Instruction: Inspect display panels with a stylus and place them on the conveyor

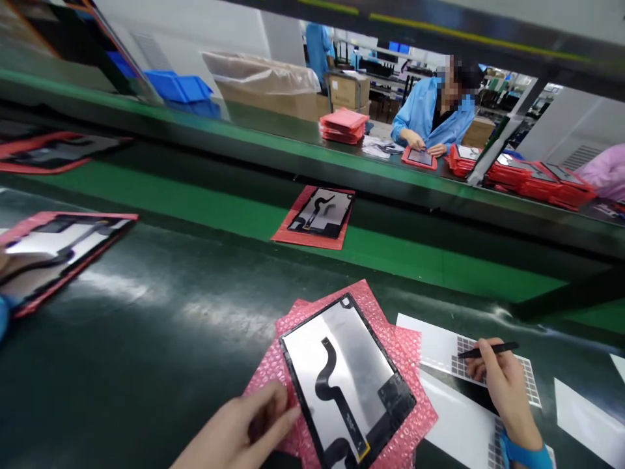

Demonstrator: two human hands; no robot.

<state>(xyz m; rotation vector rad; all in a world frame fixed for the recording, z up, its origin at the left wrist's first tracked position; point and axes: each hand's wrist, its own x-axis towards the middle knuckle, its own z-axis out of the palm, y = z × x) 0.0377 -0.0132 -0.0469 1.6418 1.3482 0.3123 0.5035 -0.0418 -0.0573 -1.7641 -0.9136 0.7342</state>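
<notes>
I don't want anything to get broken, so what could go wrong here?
The black strip on the shiny panel might snag on the left hand, whose fingers are right by the panel's edge. The pink bubble wrap underneath is crooked, so the panel could slide if bumped. The right hand holds pointy tweezers over the sheet of little squares, which they might scratch.

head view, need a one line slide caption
Left hand at the edge of a panel on pink bubble wrap, right hand holding a slim black tool over a gridded sheet.
</notes>
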